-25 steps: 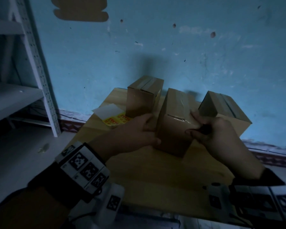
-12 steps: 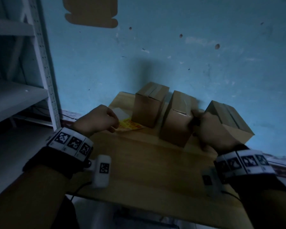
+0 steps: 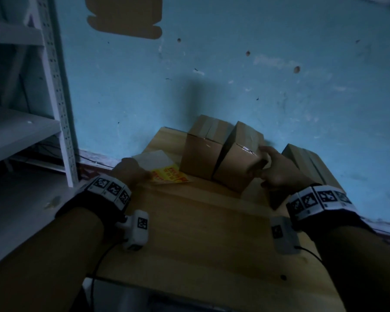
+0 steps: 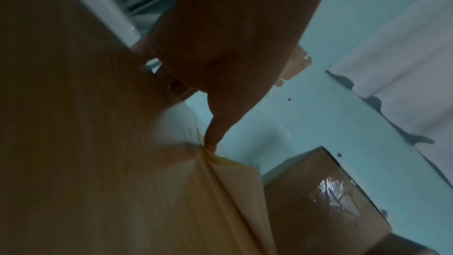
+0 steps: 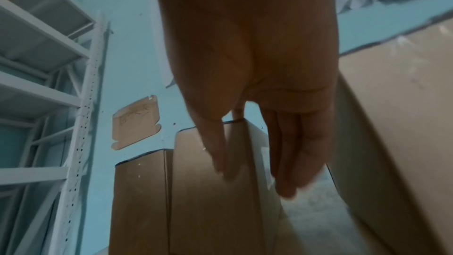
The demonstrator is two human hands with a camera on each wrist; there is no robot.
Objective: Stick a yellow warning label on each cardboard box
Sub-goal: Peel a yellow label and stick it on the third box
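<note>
three cardboard boxes stand at the far end of a wooden table (image 3: 189,233), against a blue wall (image 3: 234,75). the left box (image 3: 200,156) and the middle box (image 3: 236,165) touch along one edge; the middle one sits turned at an angle, a corner toward the camera. the right box (image 3: 311,163) stands apart from them, partly hidden behind the right wrist.

the right hand (image 3: 277,170) grips the middle box at its upper right corner. in the right wrist view the thumb lies on one face and the fingers (image 5: 301,158) reach down the neighbouring face, so the corner sits clasped between them.

the left hand (image 3: 131,170) rests at the table's left edge on a yellow label sheet (image 3: 171,175) with red print, which lies flat just left of the left box. in the left wrist view one fingertip (image 4: 212,143) presses down on the edge of the sheet, and the paper lifts and buckles beside it; the other fingers are curled back, and whether they pinch the sheet i cannot tell. a white backing sheet (image 3: 155,157) lies under and behind the yellow one.

no box face in view carries a yellow label. a white metal shelf rack (image 3: 54,86) stands to the left of the table, and a piece of brown cardboard (image 3: 124,16) is stuck high on the wall. both wrists wear bands with black and white markers.
</note>
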